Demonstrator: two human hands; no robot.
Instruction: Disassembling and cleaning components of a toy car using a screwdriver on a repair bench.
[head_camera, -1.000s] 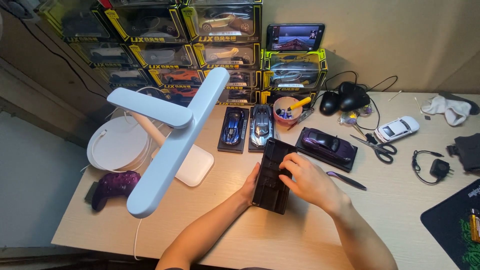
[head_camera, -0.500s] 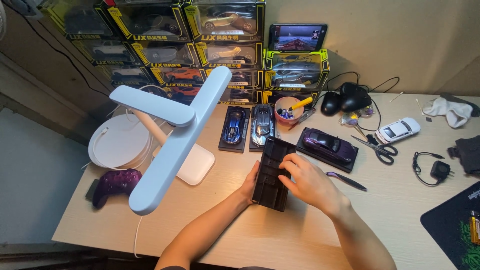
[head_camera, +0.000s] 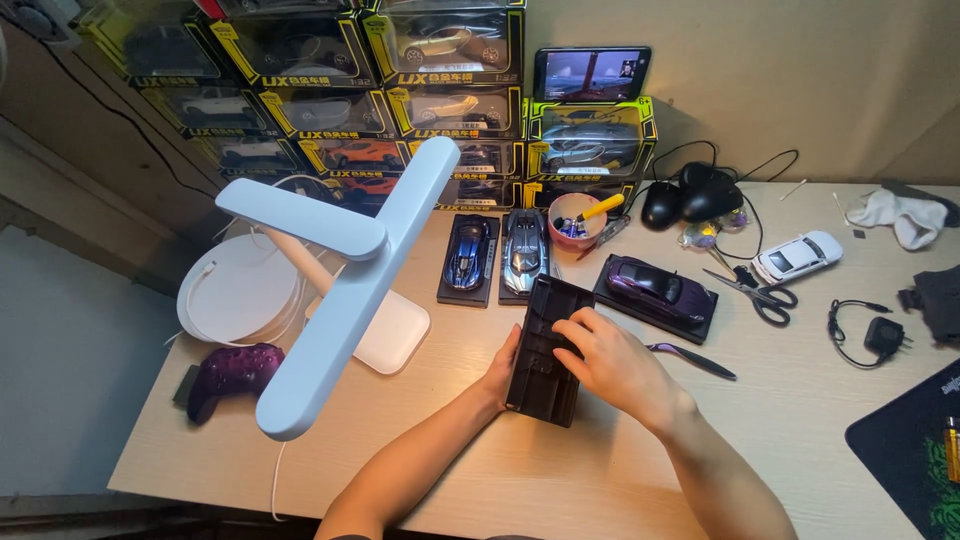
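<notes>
- i am holding the black display base (head_camera: 548, 352) near the middle of the worktop (head_camera: 800, 420), tilted up on its near edge, at about 6 o'clock from the silver model car (head_camera: 524, 250).
- my left hand (head_camera: 503, 368) is bracing its left side, fingers curled behind and closed on the edge.
- my right hand (head_camera: 612, 362) is lying over the right side, fingertips (head_camera: 572, 322) pressing into the recessed face; a loose hold, not a clench.
- i judge it best to be keeping the left hand steady while the right works the recess.
- i am minding the purple model car (head_camera: 655, 287) at 2 o'clock, just beside my right knuckles, and the pen (head_camera: 692, 360) at 3 o'clock.
</notes>
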